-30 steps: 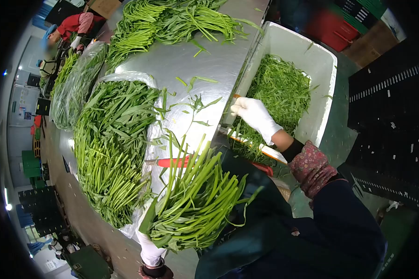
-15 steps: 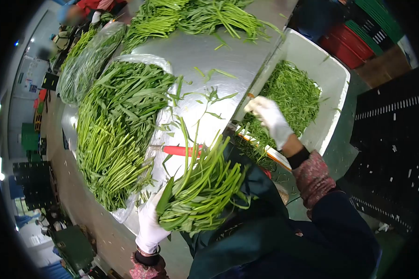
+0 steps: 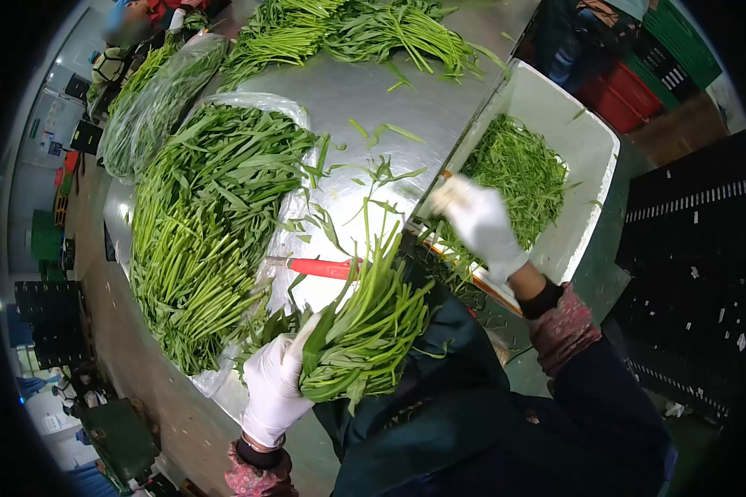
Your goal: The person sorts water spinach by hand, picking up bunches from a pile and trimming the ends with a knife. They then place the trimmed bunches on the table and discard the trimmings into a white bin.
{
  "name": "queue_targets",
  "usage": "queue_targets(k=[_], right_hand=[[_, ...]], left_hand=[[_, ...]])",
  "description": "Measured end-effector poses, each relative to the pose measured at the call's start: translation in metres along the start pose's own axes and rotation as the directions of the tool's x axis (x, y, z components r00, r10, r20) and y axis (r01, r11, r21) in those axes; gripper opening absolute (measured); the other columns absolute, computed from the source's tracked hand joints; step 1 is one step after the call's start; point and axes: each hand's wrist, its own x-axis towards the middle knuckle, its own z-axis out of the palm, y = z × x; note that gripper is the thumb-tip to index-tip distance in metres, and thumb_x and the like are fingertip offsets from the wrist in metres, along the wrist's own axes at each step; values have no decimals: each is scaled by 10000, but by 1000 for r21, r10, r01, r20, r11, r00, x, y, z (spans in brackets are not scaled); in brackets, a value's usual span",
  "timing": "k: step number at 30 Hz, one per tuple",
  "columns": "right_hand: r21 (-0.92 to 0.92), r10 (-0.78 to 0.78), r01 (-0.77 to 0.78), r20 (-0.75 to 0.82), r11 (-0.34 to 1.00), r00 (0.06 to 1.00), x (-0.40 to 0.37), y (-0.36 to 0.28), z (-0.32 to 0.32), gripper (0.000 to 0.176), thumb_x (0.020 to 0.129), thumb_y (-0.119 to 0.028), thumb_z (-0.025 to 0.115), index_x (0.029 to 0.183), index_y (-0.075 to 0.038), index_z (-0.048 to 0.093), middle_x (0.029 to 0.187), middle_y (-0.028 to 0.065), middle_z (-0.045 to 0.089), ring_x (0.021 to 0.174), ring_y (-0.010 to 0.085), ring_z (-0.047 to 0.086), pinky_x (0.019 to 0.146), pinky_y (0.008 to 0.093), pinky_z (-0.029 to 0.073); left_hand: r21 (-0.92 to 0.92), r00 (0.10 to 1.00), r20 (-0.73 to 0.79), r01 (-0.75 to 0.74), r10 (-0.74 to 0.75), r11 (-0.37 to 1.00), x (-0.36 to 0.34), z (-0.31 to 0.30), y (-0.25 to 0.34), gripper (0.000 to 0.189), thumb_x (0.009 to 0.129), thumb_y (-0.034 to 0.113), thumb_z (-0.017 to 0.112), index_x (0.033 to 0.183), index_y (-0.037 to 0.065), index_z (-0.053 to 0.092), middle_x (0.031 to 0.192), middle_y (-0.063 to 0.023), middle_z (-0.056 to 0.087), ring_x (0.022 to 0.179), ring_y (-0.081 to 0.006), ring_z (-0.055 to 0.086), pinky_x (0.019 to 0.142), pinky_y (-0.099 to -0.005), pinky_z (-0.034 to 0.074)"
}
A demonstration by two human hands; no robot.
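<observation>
My left hand, in a white glove, is wrapped round the base side of a bunch of leafy green stems at the table's near edge. My right hand, also gloved, is blurred with its fingers curled in, over the near side of a white bin of loose green leaves; what it holds, if anything, I cannot make out. A red-handled tool lies on the metal table behind the bunch. Left of it, a large heap of greens rests on clear plastic.
More greens lie at the table's far end, beside a plastic-wrapped bundle. Black crates stand at the right, with a red crate behind the bin. Other people are at the far left and far right.
My left hand and the bunch have shifted slightly, showing more of the glove's back. My right hand has turned and sits a little lower near the bin's edge. The view has moved slightly.
</observation>
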Motion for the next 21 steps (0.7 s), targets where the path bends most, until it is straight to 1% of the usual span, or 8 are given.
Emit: queue_targets(k=[3,6,10,11,13,16,19,21], right_hand=[[-585,355,-337,-89,737,931,23,46,-30,257,911,-359,620,983,-113,640,860,157,700,787,359,685,678,474,533],[-862,-45,-190,-238,470,970,12,46,-45,314,843,-285,702,1101,-108,675,1086,177,680,1079,267,630,917,420,472],[-156,-21,-3,-153,988,988,-9,32,-52,366,885,-270,700,1204,-92,673,1092,127,689,974,211,654,857,355,502],[415,383,-409,149,813,912,-12,-1,-53,303,930,-229,667,1190,-73,676,1049,58,691,838,113,645,730,263,517],[673,198,-285,205,683,959,-33,-25,-31,440,926,-255,688,1303,-48,600,883,12,695,667,70,593,616,217,480],[495,43,-222,347,840,937,-43,-87,-16,530,874,-285,749,1334,-81,584,826,34,692,647,88,582,597,243,467],[275,-194,248,-210,929,958,-39,-83,38,194,879,-178,707,1040,-77,666,799,62,651,653,214,631,612,307,521],[-22,-127,127,-336,992,933,-18,-43,44,104,875,-151,670,918,-67,625,795,67,633,697,275,651,638,349,541]], left_hand=[[-129,994,-16,105,-108,986,-8,0,-1,770,676,107,808,1379,41,502,1054,-137,676,886,-282,680,790,-346,519],[-320,963,-156,161,-220,934,-15,19,-11,800,683,78,814,1404,30,470,1107,-141,665,940,-258,673,833,-331,519],[-598,881,-237,199,-409,776,-29,43,-22,900,681,1,794,1469,18,359,1258,-150,601,1096,-228,612,947,-342,487],[-690,854,-228,198,-469,696,-30,48,-21,933,681,-28,785,1490,17,322,1304,-150,578,1145,-217,589,986,-347,474],[-795,812,-192,200,-551,572,-21,48,-15,953,684,-55,783,1501,20,299,1328,-143,557,1166,-210,572,1007,-350,464],[-856,770,-169,194,-615,479,-10,49,-7,971,688,-79,783,1510,23,278,1356,-140,531,1185,-207,557,1025,-358,458],[-887,763,-141,185,-631,423,-11,51,-6,956,699,-62,794,1504,18,284,1359,-138,529,1181,-207,561,1017,-360,468],[-912,738,-101,199,-667,359,-14,53,-8,942,703,-53,801,1496,12,297,1351,-130,536,1167,-209,571,1008,-358,478]])
